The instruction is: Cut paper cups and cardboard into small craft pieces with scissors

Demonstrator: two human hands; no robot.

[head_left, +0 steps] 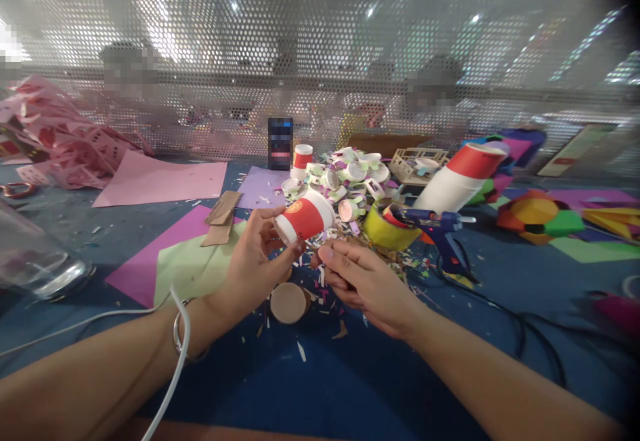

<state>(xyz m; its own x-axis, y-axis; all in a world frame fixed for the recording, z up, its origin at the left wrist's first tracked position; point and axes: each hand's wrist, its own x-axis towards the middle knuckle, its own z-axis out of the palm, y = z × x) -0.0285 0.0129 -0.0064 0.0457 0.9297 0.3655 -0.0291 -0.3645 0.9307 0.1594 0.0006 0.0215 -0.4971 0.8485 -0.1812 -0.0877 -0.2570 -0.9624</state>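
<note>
My left hand (256, 258) grips a red and white paper cup (305, 217), tipped on its side with its base toward me. Just to the right, my right hand (356, 280) has its fingers pressed together near the cup's lower edge; what they hold, if anything, is too small to make out. Below the hands a round brown cardboard disc (289, 302) lies on the blue surface among paper scraps. A white cable (176, 348) crosses my left wrist beside a bracelet.
A blue glue gun (439, 228) with its black cord, a yellow tape roll (387, 228), a stack of red and white cups (457, 178) and a pile of cut cup pieces (350, 178) lie behind. Pink, purple and green paper sheets (165, 181) lie left. A perforated screen stands at the back.
</note>
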